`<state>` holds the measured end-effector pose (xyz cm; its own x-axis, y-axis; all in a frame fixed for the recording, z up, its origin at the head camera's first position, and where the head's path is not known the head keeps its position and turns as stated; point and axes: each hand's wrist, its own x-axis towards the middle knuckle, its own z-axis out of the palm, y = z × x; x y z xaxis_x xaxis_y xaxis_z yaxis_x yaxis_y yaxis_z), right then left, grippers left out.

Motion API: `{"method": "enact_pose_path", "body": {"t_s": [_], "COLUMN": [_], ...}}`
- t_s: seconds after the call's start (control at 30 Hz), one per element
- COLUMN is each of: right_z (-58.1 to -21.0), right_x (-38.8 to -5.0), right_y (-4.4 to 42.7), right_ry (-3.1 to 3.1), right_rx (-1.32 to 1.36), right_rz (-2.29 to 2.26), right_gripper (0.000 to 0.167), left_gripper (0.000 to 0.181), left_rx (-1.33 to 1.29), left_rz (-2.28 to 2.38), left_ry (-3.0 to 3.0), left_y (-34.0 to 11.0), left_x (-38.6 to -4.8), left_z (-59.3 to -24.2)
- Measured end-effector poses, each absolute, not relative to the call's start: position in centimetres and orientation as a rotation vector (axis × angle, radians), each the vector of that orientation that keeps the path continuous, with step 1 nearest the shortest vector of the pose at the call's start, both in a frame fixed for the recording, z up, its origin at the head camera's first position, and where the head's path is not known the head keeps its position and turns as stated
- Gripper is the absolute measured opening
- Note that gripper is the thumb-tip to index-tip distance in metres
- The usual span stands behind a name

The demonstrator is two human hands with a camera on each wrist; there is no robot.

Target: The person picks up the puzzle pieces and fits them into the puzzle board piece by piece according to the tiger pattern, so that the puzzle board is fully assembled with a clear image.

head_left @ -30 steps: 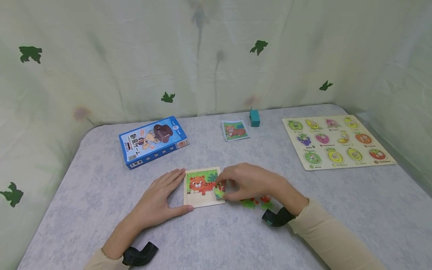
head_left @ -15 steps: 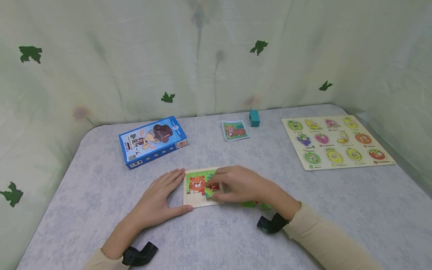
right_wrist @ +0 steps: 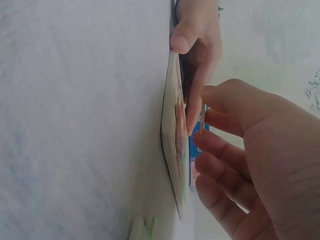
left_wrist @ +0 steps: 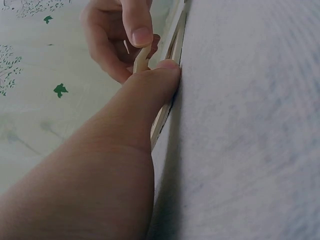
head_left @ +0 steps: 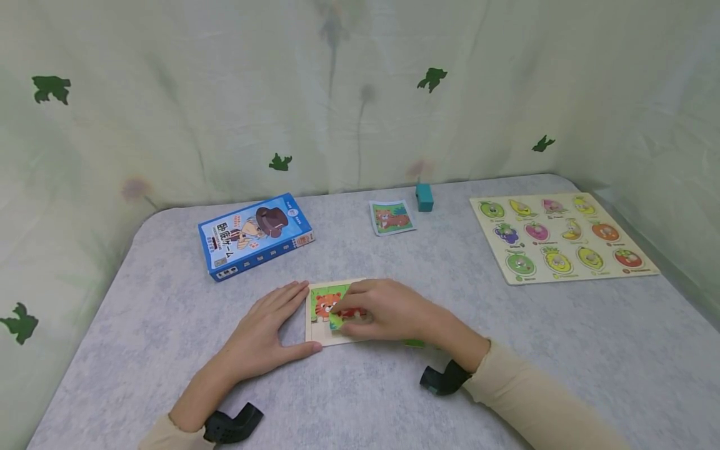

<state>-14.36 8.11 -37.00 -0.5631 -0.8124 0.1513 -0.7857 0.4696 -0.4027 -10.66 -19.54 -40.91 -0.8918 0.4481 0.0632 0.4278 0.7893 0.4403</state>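
A square wooden jigsaw tray (head_left: pixel 312 337) lies on the table with part of a tiger picture (head_left: pixel 325 304) fitted in its upper area; the lower strip is bare wood. My right hand (head_left: pixel 388 309) pinches a green puzzle piece (head_left: pixel 335 321) between thumb and fingers, just over the tray. In the left wrist view the piece (left_wrist: pixel 141 61) is seen edge-on, raised above the frame. The left hand (head_left: pixel 270 331) rests flat along the tray's left side, fingers straight, thumb at the lower edge. Loose puzzle pieces (head_left: pixel 414 343) lie right of the tray, mostly hidden by the right arm.
A blue game box (head_left: pixel 255 236) lies at the back left. Behind the tray are a tiger picture card (head_left: pixel 392 217) and a teal block (head_left: pixel 424 197). A wooden fruit puzzle board (head_left: pixel 562 237) sits at the right. Curtains rise behind the table.
My right hand has carried the pinched puzzle piece leftward across the tray, from its right edge towards the middle. The left hand stays in place.
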Motion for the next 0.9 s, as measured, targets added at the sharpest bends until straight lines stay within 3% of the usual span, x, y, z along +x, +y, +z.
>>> {"method": "enact_pose_path", "body": {"t_s": [0.9], "right_z": [-39.0], "right_x": [-13.7], "right_y": [6.1], "right_ry": [2.704], "right_rx": [-1.570], "right_rz": [-0.656], "right_gripper": [0.022], "left_gripper": [0.103], "left_rx": [0.733], "left_rz": [0.740], "left_ry": [2.923], "left_y": [-19.5], "left_x": [-10.7], "left_z": [-40.9]}}
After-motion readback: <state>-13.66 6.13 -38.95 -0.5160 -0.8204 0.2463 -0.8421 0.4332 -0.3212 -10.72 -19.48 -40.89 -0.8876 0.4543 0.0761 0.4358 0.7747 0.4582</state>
